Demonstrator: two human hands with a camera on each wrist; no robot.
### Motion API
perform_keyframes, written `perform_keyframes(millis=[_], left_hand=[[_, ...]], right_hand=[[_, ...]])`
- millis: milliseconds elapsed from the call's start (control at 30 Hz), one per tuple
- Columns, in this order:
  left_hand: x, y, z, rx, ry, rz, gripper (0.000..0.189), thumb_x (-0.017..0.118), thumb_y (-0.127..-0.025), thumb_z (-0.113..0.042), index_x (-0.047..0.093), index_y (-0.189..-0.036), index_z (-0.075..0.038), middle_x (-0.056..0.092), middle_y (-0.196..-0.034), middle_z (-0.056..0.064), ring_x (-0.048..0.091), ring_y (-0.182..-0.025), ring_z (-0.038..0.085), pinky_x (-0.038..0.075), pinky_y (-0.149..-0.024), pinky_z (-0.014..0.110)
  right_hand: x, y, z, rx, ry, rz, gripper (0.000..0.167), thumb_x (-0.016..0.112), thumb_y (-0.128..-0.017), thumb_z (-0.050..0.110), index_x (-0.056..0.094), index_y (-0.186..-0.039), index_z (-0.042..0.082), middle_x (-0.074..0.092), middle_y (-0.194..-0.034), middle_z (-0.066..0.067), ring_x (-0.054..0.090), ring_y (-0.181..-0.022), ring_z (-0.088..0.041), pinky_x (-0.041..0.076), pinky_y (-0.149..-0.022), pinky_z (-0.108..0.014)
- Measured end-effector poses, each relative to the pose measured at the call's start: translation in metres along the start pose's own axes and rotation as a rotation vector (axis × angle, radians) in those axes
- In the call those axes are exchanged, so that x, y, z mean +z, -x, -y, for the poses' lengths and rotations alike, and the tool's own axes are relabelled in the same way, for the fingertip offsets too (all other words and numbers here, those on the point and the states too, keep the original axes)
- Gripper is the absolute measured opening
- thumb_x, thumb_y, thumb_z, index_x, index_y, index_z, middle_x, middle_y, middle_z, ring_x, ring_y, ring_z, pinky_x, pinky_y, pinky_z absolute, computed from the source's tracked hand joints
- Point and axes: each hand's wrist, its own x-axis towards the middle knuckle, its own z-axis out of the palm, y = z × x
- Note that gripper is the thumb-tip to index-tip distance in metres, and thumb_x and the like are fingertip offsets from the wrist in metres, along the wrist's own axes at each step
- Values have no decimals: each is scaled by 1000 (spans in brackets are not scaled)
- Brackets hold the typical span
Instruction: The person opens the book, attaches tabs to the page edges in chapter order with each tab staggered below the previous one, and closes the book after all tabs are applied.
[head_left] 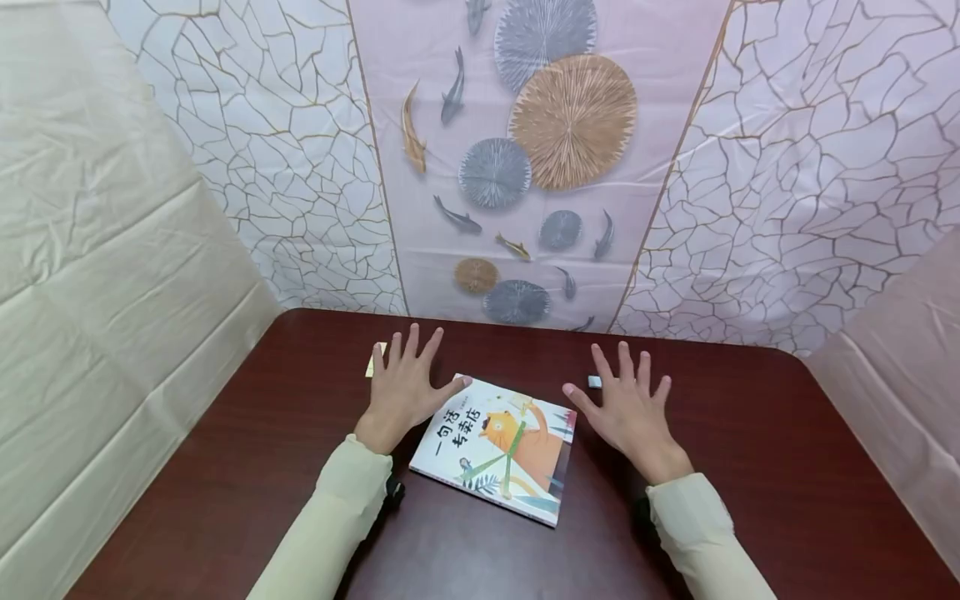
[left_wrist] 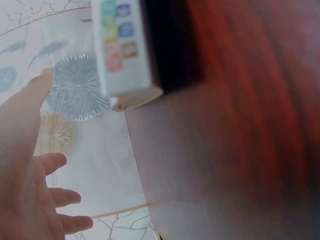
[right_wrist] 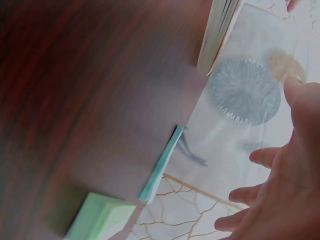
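A picture book (head_left: 517,467) with an orange cat on its white cover lies flat and slightly turned on the dark table. My left hand (head_left: 401,396) spreads its fingers above the book's left far corner, its thumb overlapping the cover's edge in the head view. To the right of the book, my right hand (head_left: 632,417) has its fingers spread too and holds nothing. Coloured squares mark the book's spine (left_wrist: 127,65) in the left wrist view. The right wrist view catches its page edges (right_wrist: 219,37), with the right hand (right_wrist: 287,180) apart from them.
A pale yellow slip (head_left: 371,368) lies beside the left fingers, partly hidden. Near the right thumb is a small whitish piece (head_left: 595,382). The right wrist view shows a green block (right_wrist: 102,215) and a thin teal piece (right_wrist: 162,165). Patterned cloth (head_left: 495,242) hangs behind the table.
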Motion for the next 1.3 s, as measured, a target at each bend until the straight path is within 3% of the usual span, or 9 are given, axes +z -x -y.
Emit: perform_keyframes(millis=[100, 167, 267, 367, 500, 800, 1000, 1200, 1300], left_hand=[[-1, 1, 2, -13, 25, -11, 99, 51, -92, -84, 28, -169, -26, 25, -173, 19, 25, -157, 47, 15, -125, 68], [-2, 2, 4, -20, 50, -29, 96, 57, -94, -78, 34, -167, -21, 32, -169, 22, 32, -154, 47, 21, -123, 68], [-4, 4, 8, -35, 83, -76, 85, 66, -97, -64, 45, -161, -11, 48, -156, 26, 48, -142, 48, 37, -114, 66], [-7, 6, 14, -56, 86, -120, 74, 73, -97, -48, 54, -152, -2, 59, -140, 30, 58, -126, 48, 51, -99, 62], [-11, 5, 23, -114, 88, -127, 66, 77, -97, -38, 58, -145, 5, 61, -131, 33, 59, -118, 49, 56, -90, 59], [-12, -3, 44, -246, 167, -54, 54, 74, -100, -27, 60, -142, 5, 59, -133, 33, 57, -122, 51, 57, -87, 64], [-13, -7, 57, -262, 155, -101, 40, 73, -99, -21, 66, -126, 8, 63, -112, 32, 65, -103, 51, 58, -77, 63], [-14, -11, 65, -253, 115, -82, 31, 73, -99, -18, 68, -112, 9, 65, -97, 29, 69, -82, 48, 59, -65, 58], [-14, -14, 66, -243, 110, -72, 21, 71, -99, -14, 68, -99, 7, 67, -86, 25, 69, -71, 42, 58, -59, 52]], right_hand=[[0, 1, 6, -54, -13, -8, 94, 55, -101, 67, 22, -169, 11, 11, -171, -33, 5, -155, -60, 8, -118, -79], [0, 2, 11, -100, -28, -5, 87, 63, -102, 56, 31, -166, 6, 24, -167, -34, 21, -152, -59, 24, -117, -75], [1, 4, 22, -164, -52, 27, 70, 71, -102, 39, 47, -157, 2, 46, -153, -32, 45, -140, -52, 46, -106, -68], [4, 9, 33, -220, -51, 87, 56, 74, -101, 30, 59, -147, 1, 59, -139, -25, 59, -126, -44, 55, -96, -58], [9, 17, 45, -254, 3, 146, 55, 78, -97, 32, 64, -142, 3, 61, -133, -20, 61, -119, -39, 56, -92, -56], [14, 26, 55, -187, 28, 265, 70, 75, -97, 46, 56, -151, 6, 48, -150, -25, 49, -132, -49, 51, -97, -66], [17, 28, 55, -185, 8, 274, 73, 79, -95, 44, 55, -152, 5, 52, -146, -23, 51, -129, -42, 53, -95, -60], [20, 30, 55, -189, 1, 283, 69, 80, -95, 39, 57, -150, 4, 55, -136, -20, 53, -119, -36, 55, -90, -55], [20, 30, 56, -202, 17, 280, 61, 80, -96, 38, 61, -144, 5, 55, -130, -19, 53, -115, -36, 54, -89, -56]])
